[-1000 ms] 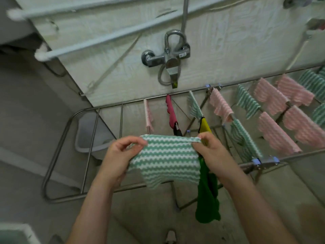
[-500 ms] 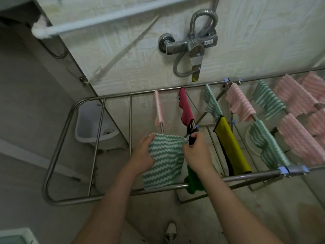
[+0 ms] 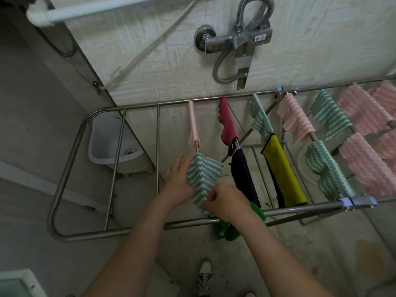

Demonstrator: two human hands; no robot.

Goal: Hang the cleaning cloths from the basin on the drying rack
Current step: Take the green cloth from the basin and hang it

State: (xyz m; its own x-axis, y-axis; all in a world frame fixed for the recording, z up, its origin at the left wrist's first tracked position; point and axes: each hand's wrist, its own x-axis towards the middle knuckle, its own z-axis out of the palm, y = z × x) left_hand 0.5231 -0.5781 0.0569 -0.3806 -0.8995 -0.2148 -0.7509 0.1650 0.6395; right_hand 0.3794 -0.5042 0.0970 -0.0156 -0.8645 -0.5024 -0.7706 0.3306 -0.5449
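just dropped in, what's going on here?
A person is draping a green-and-white wavy-striped cleaning cloth over a rail of the stainless-steel drying rack. The left hand lies flat against the cloth's left side; the right hand pinches its near edge. A black cloth and a yellow cloth already hang on the next rails, with pink-and-white striped cloths further right.

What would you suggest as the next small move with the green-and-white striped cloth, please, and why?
Probably release it and pull both hands away: the green-and-white striped cloth already straddles the steel rack rod, the left hand lies flat against its side and the right hand only pinches its near corner.
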